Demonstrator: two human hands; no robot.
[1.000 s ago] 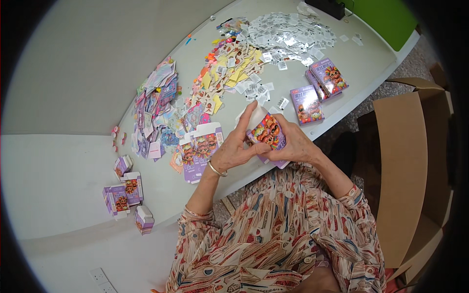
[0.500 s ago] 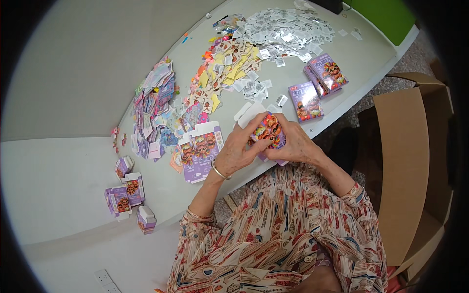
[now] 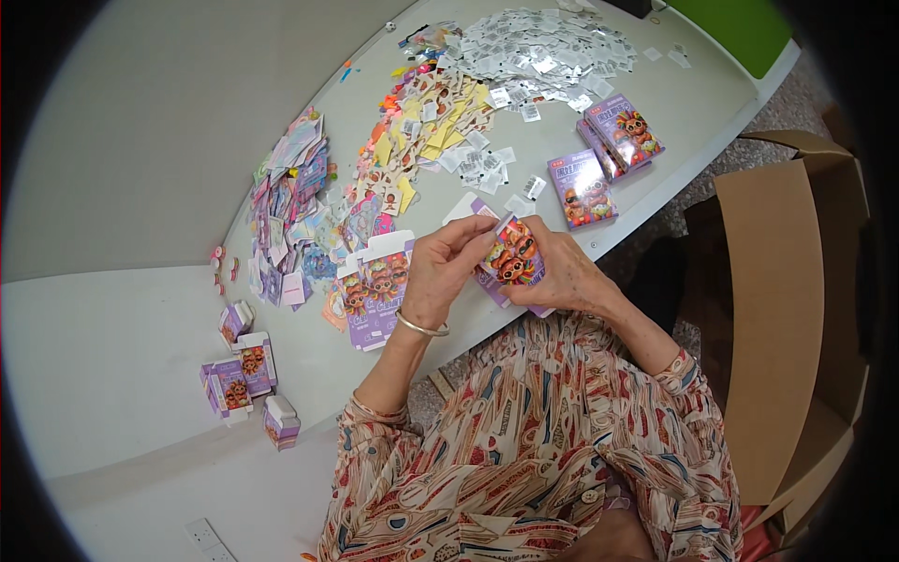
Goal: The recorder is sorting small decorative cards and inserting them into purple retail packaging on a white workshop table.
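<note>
A small purple carton point(image 3: 516, 257) with colourful cartoon figures on its front is between my hands, above the table's near edge. My right hand point(image 3: 571, 270) wraps round its right side. At its upper left end, the bent fingers of my left hand point(image 3: 444, 265) pinch the flap; the tips partly hide that end. Beneath the carton lies a flat purple-and-white carton point(image 3: 489, 289), mostly covered. Left of my left hand are flat, unfolded purple cartons point(image 3: 376, 323) with white flaps. Filled-out purple cartons point(image 3: 582, 190) lie beyond my right hand, two of them stacked.
Small silvery-white packets point(image 3: 543, 51) form a heap at the back. Yellow and printed cards point(image 3: 435, 131) lie before it, pastel packets point(image 3: 286, 201) further left. Several open purple cartons point(image 3: 251, 363) stand at the far left. An open cardboard box point(image 3: 773, 328) is at my right.
My left fingers have moved from the carton's front to its upper end and now pinch there. The white flap that stood up beside the carton is lowered or hidden.
</note>
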